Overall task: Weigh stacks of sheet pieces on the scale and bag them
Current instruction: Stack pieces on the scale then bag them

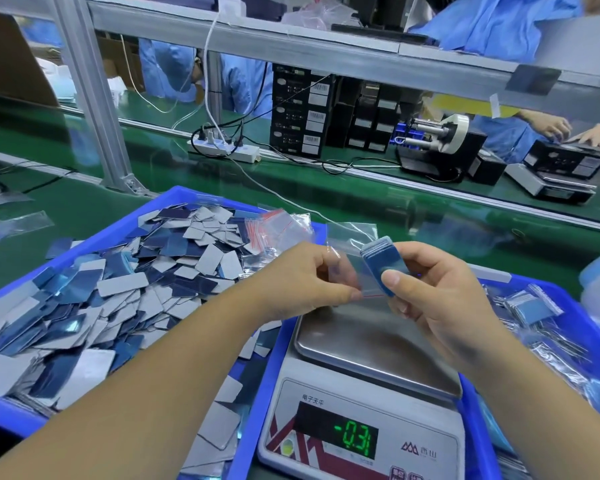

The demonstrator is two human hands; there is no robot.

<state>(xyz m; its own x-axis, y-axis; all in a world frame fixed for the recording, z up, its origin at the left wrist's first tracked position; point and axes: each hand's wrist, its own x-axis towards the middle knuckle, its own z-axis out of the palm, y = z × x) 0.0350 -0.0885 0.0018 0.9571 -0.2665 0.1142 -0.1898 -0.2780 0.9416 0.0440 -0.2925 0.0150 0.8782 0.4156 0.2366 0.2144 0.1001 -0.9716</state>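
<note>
My right hand [433, 299] grips a stack of blue sheet pieces [381, 261] between thumb and fingers, above the scale. My left hand [305, 275] pinches the red-striped mouth of a small clear zip bag [349, 244], and the stack sits partly inside that bag. Below both hands the digital scale [371, 403] has a bare steel pan [371, 344] and its green display reads -0.31. To the left, a blue tray [174, 199] holds a heap of loose blue and grey sheet pieces [118, 292].
Spare clear zip bags [278, 226] lie at the tray's far right corner. A second blue tray [568, 323] at right holds filled bags [534, 306]. Beyond run a green conveyor, a power strip [222, 150], black boxes [302, 116] and a tape dispenser [440, 140]; other workers' hands are at far right.
</note>
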